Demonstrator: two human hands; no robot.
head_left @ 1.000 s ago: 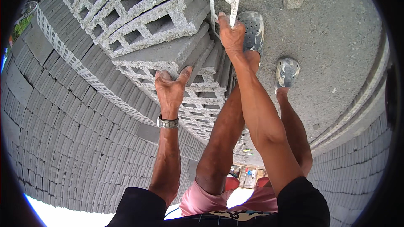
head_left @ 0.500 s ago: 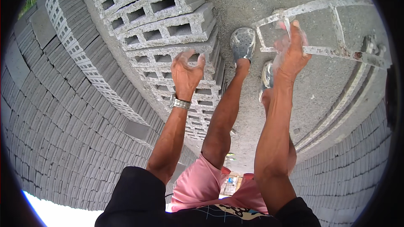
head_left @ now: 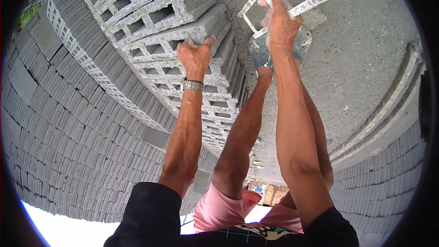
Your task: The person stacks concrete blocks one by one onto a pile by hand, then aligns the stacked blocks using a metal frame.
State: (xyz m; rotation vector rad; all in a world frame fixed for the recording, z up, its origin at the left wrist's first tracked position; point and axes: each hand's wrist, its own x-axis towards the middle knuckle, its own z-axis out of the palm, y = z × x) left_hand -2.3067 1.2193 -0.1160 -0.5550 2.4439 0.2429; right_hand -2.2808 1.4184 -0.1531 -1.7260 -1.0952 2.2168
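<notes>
My left hand point(head_left: 194, 59), with a metal-band watch on its wrist, has its fingers curled on a grey hollow concrete block point(head_left: 196, 33) near the top of a leaning stack. The fingertips reach into one of the block's openings and the thumb presses beside them. In my right hand point(head_left: 281, 27) is a metal frame point(head_left: 311, 4) of flat bars with cross pieces, crusted with pale cement. My thumb lies along it and the fingers wrap underneath. The frame hangs above the ground ahead of my feet, its far end cut off by the view's upper edge.
Long rows of stacked blocks point(head_left: 68, 137) fill the left side, and another block wall point(head_left: 375, 192) stands at the right. A long pale rail or kerb point(head_left: 384, 114) curves along the right. Below my right hand, my shoes point(head_left: 261, 55) stand on rough concrete ground point(head_left: 338, 82).
My left hand has moved up and closed on a block. My right hand has carried the frame up and to the left, and the frame has tilted. My feet are now close together.
</notes>
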